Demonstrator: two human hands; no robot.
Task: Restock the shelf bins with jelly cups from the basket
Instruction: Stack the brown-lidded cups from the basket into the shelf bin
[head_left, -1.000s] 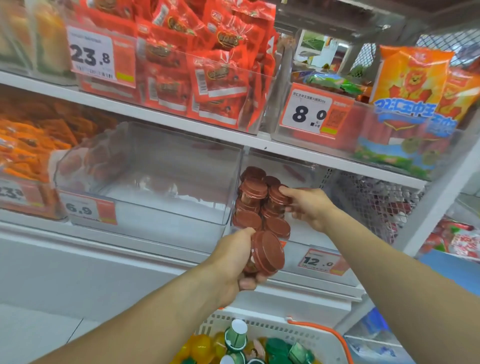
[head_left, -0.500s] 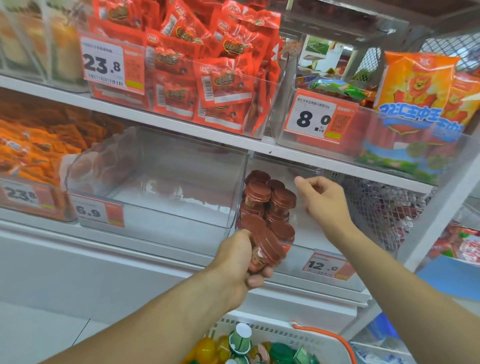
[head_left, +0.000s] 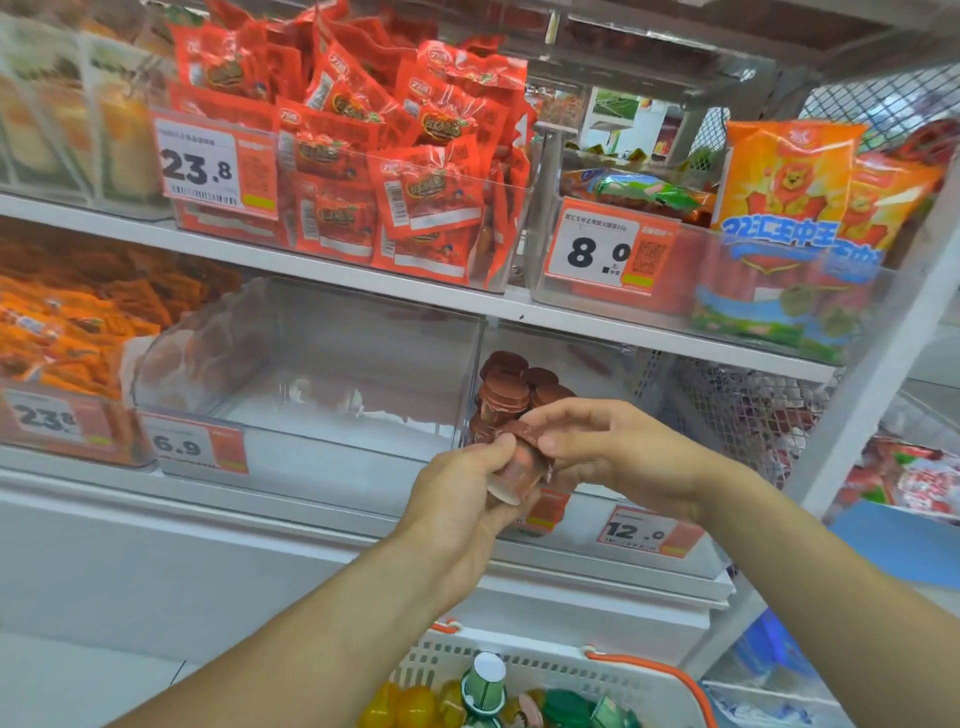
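Note:
My left hand (head_left: 462, 493) grips brown jelly cups (head_left: 519, 470) in front of the clear shelf bin (head_left: 597, 540) tagged 12.0. My right hand (head_left: 618, 457) has come in from the right and pinches the lid edge of the top held cup. Behind both hands, a stack of brown jelly cups (head_left: 511, 387) stands in the left part of that bin. The white basket (head_left: 566, 675) with an orange handle sits below, holding yellow, green and other jelly cups (head_left: 483, 686).
To the left is a clear bin (head_left: 322, 374) tagged 6.9, holding nothing I can see. Red snack packets (head_left: 374, 166) and orange sausage bags (head_left: 789, 197) fill the bins on the shelf above. A wire mesh panel (head_left: 737, 410) closes the right side.
My right hand left the stack in the bin and came down to the cups in my left hand, which rose a little toward the bin.

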